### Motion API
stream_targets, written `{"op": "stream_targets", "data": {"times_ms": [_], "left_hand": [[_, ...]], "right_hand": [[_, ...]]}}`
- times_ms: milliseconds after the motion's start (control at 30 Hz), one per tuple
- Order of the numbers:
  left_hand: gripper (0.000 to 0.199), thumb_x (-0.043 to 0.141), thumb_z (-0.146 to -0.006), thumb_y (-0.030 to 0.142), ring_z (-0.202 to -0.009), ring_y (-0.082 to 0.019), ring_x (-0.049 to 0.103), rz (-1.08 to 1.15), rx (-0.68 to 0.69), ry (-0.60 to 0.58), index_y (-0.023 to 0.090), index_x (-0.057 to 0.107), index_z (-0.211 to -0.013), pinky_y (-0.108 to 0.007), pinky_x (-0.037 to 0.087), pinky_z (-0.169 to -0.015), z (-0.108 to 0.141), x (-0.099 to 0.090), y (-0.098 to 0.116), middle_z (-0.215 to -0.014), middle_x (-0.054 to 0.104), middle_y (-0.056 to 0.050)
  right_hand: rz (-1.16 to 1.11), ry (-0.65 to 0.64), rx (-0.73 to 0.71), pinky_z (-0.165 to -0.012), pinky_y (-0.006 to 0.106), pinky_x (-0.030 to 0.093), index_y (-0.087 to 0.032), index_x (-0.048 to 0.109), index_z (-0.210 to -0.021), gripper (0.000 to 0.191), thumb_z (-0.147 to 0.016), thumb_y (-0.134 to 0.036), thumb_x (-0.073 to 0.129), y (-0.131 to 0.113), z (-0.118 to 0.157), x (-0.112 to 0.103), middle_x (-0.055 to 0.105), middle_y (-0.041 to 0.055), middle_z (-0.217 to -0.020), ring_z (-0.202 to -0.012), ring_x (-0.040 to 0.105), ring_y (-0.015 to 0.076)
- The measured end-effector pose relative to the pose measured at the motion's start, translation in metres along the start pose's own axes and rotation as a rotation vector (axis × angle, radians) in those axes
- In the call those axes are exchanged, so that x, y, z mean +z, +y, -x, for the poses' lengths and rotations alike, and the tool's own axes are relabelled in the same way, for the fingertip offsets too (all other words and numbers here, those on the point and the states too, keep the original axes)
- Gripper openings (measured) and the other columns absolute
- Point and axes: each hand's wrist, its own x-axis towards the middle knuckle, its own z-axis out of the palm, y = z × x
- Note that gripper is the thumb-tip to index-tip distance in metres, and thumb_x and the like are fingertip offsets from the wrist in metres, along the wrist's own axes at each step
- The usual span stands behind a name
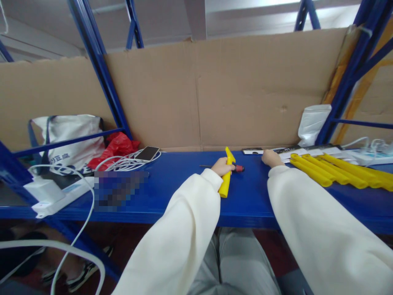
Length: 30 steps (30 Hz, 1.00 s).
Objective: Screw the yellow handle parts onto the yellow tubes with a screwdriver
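Note:
My left hand point(222, 167) is wrapped round a yellow plastic piece point(225, 187), which stands out above and below the fingers. Beside it on the blue table point(172, 180) lies a screwdriver with a red and black handle point(239, 168); its thin shaft passes behind or under my left hand. My right hand point(271, 158) is closed near the back of the table, beside some white papers point(285, 155); what it holds, if anything, is hidden. Several yellow tubes point(313, 172) lie in a row to the right of my right hand.
At the left are a phone point(147, 153), coiled white cables point(125, 162), a red plastic bag point(115, 148), a cloth bag point(72, 141) and a power strip point(64, 198). Cardboard point(245, 90) walls the back, between blue posts. Another person's shoe point(86, 274) shows at lower left.

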Motion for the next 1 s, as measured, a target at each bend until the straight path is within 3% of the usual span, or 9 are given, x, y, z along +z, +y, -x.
{"op": "stream_targets", "data": {"times_ms": [100,233,367,433,533,733,1000], "left_hand": [[0.023,0.062,-0.075,-0.002,-0.047,-0.012,0.051,0.02,-0.009,0.044,0.017,0.054,-0.064,-0.024,0.043,-0.058,-0.002,0.001,0.001,-0.046,0.051,0.005],[0.024,0.058,-0.081,0.0,-0.047,-0.011,0.048,0.083,-0.03,0.112,0.016,0.056,-0.063,-0.023,0.042,-0.059,-0.001,0.003,0.005,-0.045,0.05,0.005],[0.018,0.058,-0.086,0.005,-0.045,-0.01,0.045,0.236,-0.094,0.145,0.015,0.06,-0.071,-0.023,0.041,-0.054,-0.002,0.005,0.009,-0.045,0.048,0.006],[0.015,0.057,-0.087,0.006,-0.044,-0.01,0.045,0.299,-0.149,0.131,0.014,0.063,-0.075,-0.023,0.042,-0.053,-0.004,0.007,0.013,-0.045,0.048,0.006],[0.011,0.058,-0.087,0.007,-0.043,-0.01,0.047,0.393,-0.204,0.086,0.013,0.064,-0.08,-0.022,0.043,-0.051,-0.008,0.013,0.023,-0.048,0.049,0.005],[0.008,0.056,-0.09,0.01,-0.041,-0.01,0.045,0.44,-0.24,0.014,0.013,0.064,-0.09,-0.022,0.042,-0.048,-0.024,0.036,0.043,-0.052,0.049,0.006],[0.012,0.068,-0.084,0.016,-0.05,-0.011,0.053,0.513,-0.214,0.021,0.013,0.068,-0.096,-0.022,0.047,-0.053,-0.067,0.063,0.046,-0.056,0.056,0.003]], "right_hand": [[0.093,-0.071,0.06,-0.091,0.035,0.053,-0.001,0.071,-0.127,0.042,-0.092,-0.007,0.05,0.001,-0.002,-0.002,0.072,0.0318,-0.119,-0.116,0.071,0.0327],[0.072,-0.031,0.063,-0.092,0.036,0.053,-0.001,0.071,-0.127,0.041,-0.092,-0.008,0.049,0.0,-0.003,-0.004,0.072,0.0319,-0.119,-0.117,0.071,0.0333],[-0.051,-0.014,0.133,-0.085,0.036,0.055,-0.001,0.075,-0.117,0.037,-0.091,-0.01,0.051,0.004,-0.004,-0.01,0.076,0.0271,-0.091,-0.101,0.075,0.0332],[-0.123,-0.02,0.165,-0.079,0.035,0.055,-0.003,0.077,-0.11,0.033,-0.09,-0.011,0.052,0.007,-0.002,-0.015,0.073,0.0207,-0.071,-0.09,0.076,0.032],[-0.216,-0.01,0.165,-0.072,0.031,0.054,-0.005,0.079,-0.103,0.031,-0.088,-0.009,0.052,0.008,0.004,-0.024,0.068,0.0148,-0.06,-0.079,0.075,0.0285],[-0.283,0.027,0.178,-0.07,0.03,0.053,-0.006,0.079,-0.097,0.029,-0.087,-0.006,0.052,0.006,0.019,-0.03,0.067,0.013,-0.057,-0.071,0.073,0.0263],[-0.301,0.007,0.241,-0.069,0.026,0.051,-0.007,0.08,-0.09,0.029,-0.085,-0.005,0.052,0.0,0.032,-0.036,0.067,0.0107,-0.055,-0.071,0.073,0.0236]]}}
